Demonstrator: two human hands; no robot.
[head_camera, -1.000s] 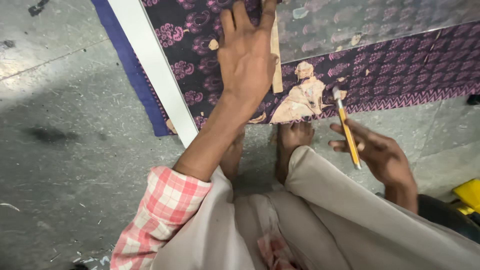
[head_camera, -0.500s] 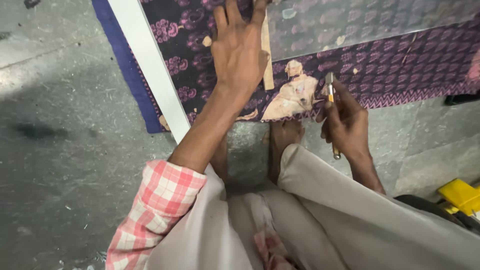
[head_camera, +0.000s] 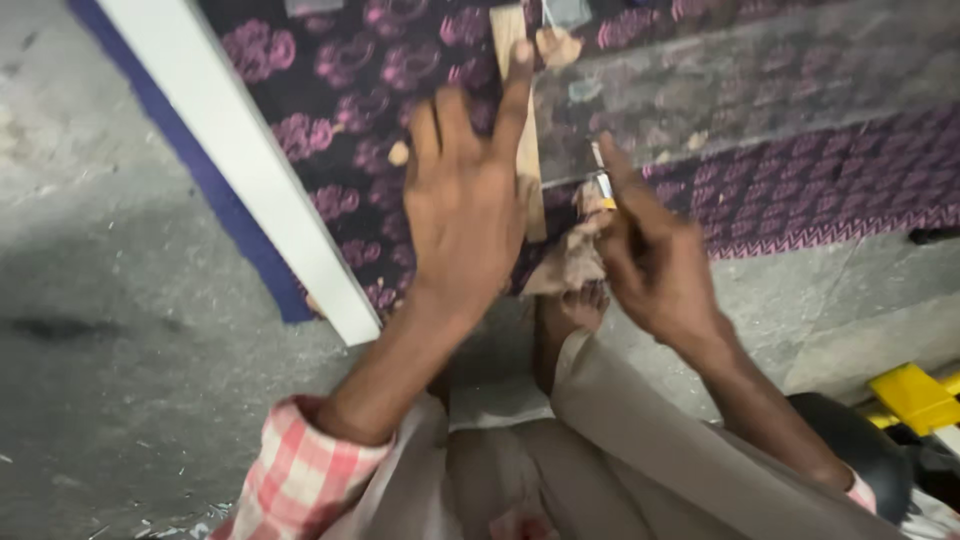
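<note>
My left hand (head_camera: 468, 205) lies flat with fingers spread on a narrow wooden strip (head_camera: 526, 150) that rests on a dark cloth with purple flowers (head_camera: 340, 100). Its index finger reaches up along the strip. My right hand (head_camera: 655, 260) is closed around a small yellow-handled cutter (head_camera: 602, 182), blade end pointing up, right beside the strip at the edge of a clear glass sheet (head_camera: 720, 90). A crumpled brown scrap (head_camera: 572, 262) sits between the two hands, just above my bare foot (head_camera: 568, 325).
A long white bar (head_camera: 240, 170) runs diagonally along the cloth's left side over a blue edge (head_camera: 215, 190). Grey concrete floor (head_camera: 120, 330) surrounds the cloth. A yellow object (head_camera: 915, 395) lies at the right near my knee.
My right hand has moved up and left with the cutter, from beside my foot to the glass edge next to the strip. The view has closed in; my left hand stays on the strip.
</note>
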